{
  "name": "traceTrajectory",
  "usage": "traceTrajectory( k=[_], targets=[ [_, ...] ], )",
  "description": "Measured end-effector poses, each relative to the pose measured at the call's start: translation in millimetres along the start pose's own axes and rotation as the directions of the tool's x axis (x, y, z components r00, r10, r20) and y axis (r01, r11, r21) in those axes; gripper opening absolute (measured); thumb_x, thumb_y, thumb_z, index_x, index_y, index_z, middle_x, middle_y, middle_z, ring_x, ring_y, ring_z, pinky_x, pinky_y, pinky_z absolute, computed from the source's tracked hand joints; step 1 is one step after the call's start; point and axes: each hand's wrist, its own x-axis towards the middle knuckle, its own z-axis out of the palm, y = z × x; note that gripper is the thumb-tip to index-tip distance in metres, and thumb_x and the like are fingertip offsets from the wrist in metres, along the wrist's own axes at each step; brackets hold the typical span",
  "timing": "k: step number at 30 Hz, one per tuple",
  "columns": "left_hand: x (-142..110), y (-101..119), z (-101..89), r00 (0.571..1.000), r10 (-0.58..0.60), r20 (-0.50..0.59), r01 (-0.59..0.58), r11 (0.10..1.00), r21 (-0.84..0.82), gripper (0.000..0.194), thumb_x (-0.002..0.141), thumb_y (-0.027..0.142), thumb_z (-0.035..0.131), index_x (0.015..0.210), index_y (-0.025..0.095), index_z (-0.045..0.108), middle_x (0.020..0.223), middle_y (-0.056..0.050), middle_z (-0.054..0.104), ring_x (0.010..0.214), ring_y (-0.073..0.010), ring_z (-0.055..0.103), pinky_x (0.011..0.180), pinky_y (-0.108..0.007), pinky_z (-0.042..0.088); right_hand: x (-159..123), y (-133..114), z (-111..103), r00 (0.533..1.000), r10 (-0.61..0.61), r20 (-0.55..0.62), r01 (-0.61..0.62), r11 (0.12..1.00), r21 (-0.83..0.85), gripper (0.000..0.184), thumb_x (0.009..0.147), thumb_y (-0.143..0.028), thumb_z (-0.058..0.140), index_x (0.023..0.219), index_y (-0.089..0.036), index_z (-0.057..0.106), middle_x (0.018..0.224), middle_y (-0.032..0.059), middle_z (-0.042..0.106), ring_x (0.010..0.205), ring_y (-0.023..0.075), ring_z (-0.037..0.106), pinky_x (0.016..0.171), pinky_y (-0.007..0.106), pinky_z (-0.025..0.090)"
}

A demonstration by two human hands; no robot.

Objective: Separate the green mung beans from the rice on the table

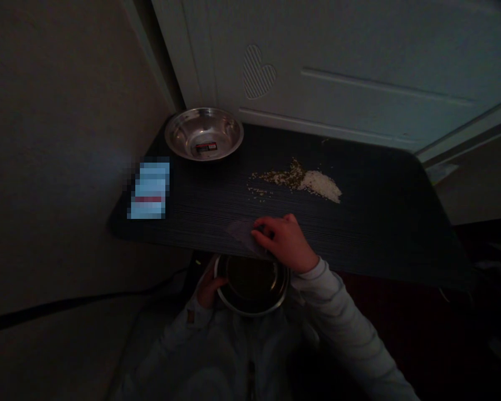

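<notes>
My right hand rests at the near edge of the dark table, its fingers pinched on a thin pale card or sheet lying flat there. Just below the table edge my left hand grips the rim of a steel bowl held against my body; the bowl's inside is dark. A small heap of white rice mixed with greenish grains lies on the tabletop beyond my right hand.
A second steel bowl, with a sticker inside, stands at the table's far left corner. A blurred-out flat packet lies near the left edge. A white panelled door is behind the table, and a dark cable runs across the floor at the left.
</notes>
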Motion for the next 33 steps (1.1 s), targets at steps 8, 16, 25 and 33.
traceTrajectory(
  k=[8, 16, 25, 33],
  targets=[
    [0.4, 2.4, 1.2, 0.998, 0.06, 0.033, -0.06, 0.998, 0.007, 0.056, 0.054, 0.023, 0.072, 0.109, 0.018, 0.065, 0.122, -0.009, 0.063, 0.123, -0.0367, 0.043, 0.103, -0.048, 0.03, 2.8, -1.2, -0.9, 0.998, -0.056, 0.037, 0.057, 0.998, -0.023, 0.02, 0.084, -0.035, 0.054, 0.095, -0.021, 0.064, 0.065, -0.0029, 0.062, 0.066, 0.0126, 0.056, 0.074, 0.029, 0.024],
    [0.7, 2.4, 0.0, 0.999, 0.045, 0.027, -0.046, 0.999, 0.008, 0.055, 0.053, 0.022, 0.072, 0.107, 0.018, 0.066, 0.118, -0.009, 0.066, 0.125, -0.0364, 0.041, 0.103, -0.048, 0.031, 4.2, -1.0, -1.9, 0.991, -0.113, 0.068, 0.116, 0.992, -0.044, 0.021, 0.084, -0.035, 0.054, 0.097, -0.022, 0.064, 0.066, -0.002, 0.063, 0.069, 0.0137, 0.056, 0.075, 0.03, 0.024],
    [1.7, -0.2, -0.7, 0.999, 0.044, 0.022, -0.044, 0.999, -0.004, 0.057, 0.052, 0.022, 0.072, 0.109, 0.019, 0.065, 0.12, -0.009, 0.064, 0.124, -0.0375, 0.042, 0.102, -0.05, 0.031, 4.5, -2.0, -4.1, 0.985, -0.137, 0.105, 0.143, 0.988, -0.06, 0.022, 0.084, -0.035, 0.055, 0.099, -0.023, 0.065, 0.068, -0.0004, 0.064, 0.071, 0.0148, 0.055, 0.075, 0.031, 0.024],
    [-1.5, 5.0, 5.7, 1.0, 0.017, 0.009, -0.016, 0.999, -0.044, 0.057, 0.051, 0.021, 0.072, 0.108, 0.019, 0.066, 0.12, -0.008, 0.065, 0.121, -0.0353, 0.046, 0.102, -0.046, 0.032, 4.4, 0.6, -3.4, 0.98, -0.164, 0.113, 0.172, 0.983, -0.061, 0.023, 0.084, -0.037, 0.055, 0.1, -0.024, 0.065, 0.068, -0.0001, 0.065, 0.072, 0.0152, 0.054, 0.074, 0.031, 0.024]
  ],
)
